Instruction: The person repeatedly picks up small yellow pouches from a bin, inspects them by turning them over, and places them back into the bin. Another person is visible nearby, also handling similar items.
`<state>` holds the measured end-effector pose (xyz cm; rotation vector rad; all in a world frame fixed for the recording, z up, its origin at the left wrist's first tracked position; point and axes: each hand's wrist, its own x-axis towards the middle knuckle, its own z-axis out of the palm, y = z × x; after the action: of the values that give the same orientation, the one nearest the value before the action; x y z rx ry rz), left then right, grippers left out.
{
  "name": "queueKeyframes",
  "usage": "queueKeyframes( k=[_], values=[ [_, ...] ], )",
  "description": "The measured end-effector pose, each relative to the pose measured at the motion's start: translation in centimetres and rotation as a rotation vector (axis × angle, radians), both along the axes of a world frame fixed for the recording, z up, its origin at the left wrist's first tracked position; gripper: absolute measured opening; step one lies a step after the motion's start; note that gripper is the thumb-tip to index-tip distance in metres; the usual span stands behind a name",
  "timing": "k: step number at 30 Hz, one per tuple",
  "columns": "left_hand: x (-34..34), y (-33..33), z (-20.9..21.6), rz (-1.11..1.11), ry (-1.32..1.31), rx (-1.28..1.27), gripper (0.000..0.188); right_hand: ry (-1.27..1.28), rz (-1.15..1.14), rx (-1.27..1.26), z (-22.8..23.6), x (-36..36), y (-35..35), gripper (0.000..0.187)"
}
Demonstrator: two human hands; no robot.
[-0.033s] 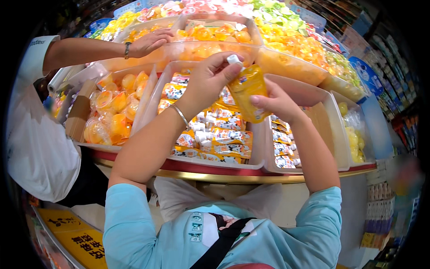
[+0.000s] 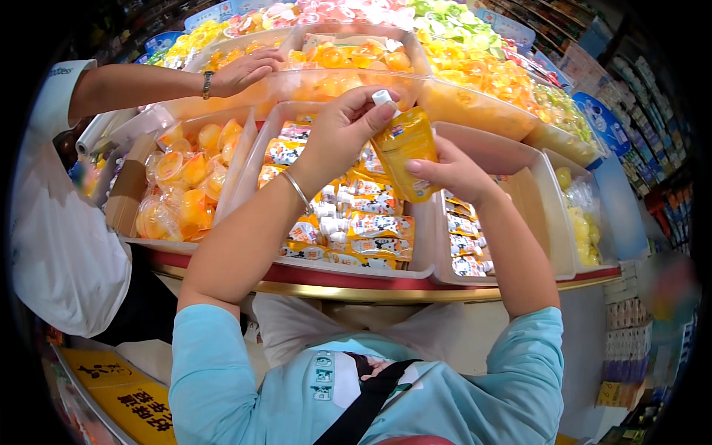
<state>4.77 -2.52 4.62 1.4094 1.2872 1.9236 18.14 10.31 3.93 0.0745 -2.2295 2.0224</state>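
Between my two hands is a yellow spout pouch (image 2: 409, 144), tilted with its white cap (image 2: 381, 97) toward the upper left. My left hand (image 2: 348, 122) is closed at the cap end, thumb against the spout. My right hand (image 2: 451, 169) grips the pouch's right side, thumb across its front. Under the hands, a translucent bin (image 2: 426, 248) holds several yellow-and-white pouches (image 2: 380, 224) with white caps, lying in rows. The bin to its right (image 2: 568, 252) has more pouches, partly hidden behind my right forearm, and a brown cardboard piece (image 2: 525, 208).
On the left, another person's hand (image 2: 248, 73) rests over the bins. Orange jelly cups (image 2: 194, 167) fill the left bin; a further bin (image 2: 348, 74) of orange pieces rises behind. A gold-edged counter rim (image 2: 356, 295) runs before me. A yellow sign (image 2: 111, 382) stands lower left.
The pouch and both hands sit slightly further left in the picture, as do the bins. My grip on the pouch looks the same.
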Motion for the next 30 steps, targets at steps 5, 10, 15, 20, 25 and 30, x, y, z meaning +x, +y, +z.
queueKeyframes(
  k=[5,10,15,20,25,30],
  values=[
    [-1.4,1.9,-1.3,0.145,0.275,-0.051,0.033,-0.121,-0.208,0.167,0.6,0.8,2.3,0.040],
    [-2.2,0.8,-1.5,0.285,0.594,-0.097,0.033,-0.267,-0.457,0.221,3.4,5.1,6.8,0.032],
    [-1.3,0.8,-1.1,0.273,0.717,-0.095,0.028,-0.685,-0.517,0.827,1.3,10.7,14.4,0.021],
    [-1.5,0.7,-1.3,0.250,0.723,-0.169,0.023,-1.008,-0.496,1.128,-2.8,8.9,17.0,0.024],
    [-2.1,1.4,-1.7,0.250,0.726,-0.178,0.022,-0.789,-0.740,1.664,-8.5,8.2,18.4,0.026],
    [-2.1,1.0,-1.8,0.242,0.787,-0.235,0.022,-0.918,-0.602,1.517,-8.2,7.6,17.6,0.030]
  ],
)
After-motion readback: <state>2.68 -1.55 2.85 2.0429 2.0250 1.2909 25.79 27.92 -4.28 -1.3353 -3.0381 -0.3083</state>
